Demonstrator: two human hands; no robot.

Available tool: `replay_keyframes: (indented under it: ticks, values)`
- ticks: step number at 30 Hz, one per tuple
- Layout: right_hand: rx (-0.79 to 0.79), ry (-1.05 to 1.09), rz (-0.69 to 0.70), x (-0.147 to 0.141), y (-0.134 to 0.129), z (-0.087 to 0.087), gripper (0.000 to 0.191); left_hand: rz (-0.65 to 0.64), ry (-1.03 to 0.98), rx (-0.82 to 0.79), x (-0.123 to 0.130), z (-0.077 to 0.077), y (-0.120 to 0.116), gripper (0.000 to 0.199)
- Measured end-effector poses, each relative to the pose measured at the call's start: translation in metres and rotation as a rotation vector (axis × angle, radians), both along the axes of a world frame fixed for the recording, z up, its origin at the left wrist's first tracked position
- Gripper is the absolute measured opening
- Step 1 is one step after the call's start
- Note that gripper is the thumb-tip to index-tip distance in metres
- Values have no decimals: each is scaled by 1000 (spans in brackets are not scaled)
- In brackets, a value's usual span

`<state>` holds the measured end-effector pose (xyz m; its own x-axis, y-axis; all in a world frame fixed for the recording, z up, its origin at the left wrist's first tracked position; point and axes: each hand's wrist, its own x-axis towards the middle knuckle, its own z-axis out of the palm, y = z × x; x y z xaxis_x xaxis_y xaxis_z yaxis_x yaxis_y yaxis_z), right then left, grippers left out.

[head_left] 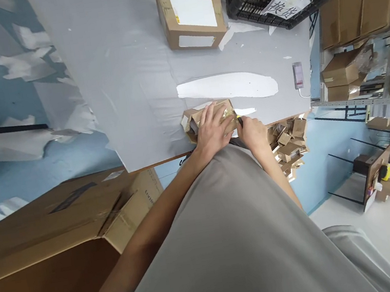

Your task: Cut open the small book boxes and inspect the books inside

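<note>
Left hand (213, 129) spread across the small cardboard box (226, 108) at the near edge of the desk (128, 97), right hand (252, 133) closed around a slim black tool (240, 121) at the box's right end, with a long white strip (227, 86) just beyond the box.

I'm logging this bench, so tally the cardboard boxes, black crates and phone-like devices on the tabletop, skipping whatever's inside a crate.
Cardboard boxes: 2 (the taped box under the left hand and the white-labelled box farther back)
Black crate: 1
Phone-like device: 1
Total: 4
</note>
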<state>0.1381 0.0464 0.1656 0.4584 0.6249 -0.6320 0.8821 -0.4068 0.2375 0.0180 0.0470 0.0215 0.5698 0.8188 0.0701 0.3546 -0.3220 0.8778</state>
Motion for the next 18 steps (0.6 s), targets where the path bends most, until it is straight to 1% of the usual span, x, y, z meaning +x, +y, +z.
replay_keyframes:
  ticks: [4,10,14,18]
  values:
    - [14,14,-10,0,-1,-5,40,-16,45,13,0,1,1,46]
    - [24,16,-30,4,-22,-10,40,-33,74,19,-1,1,-5,43]
    - [3,24,-36,16,-26,-12,37,-11,107,44,-1,0,-7,45]
    - [-17,80,-27,36,-37,-4,34,-4,142,41,-2,3,-7,46]
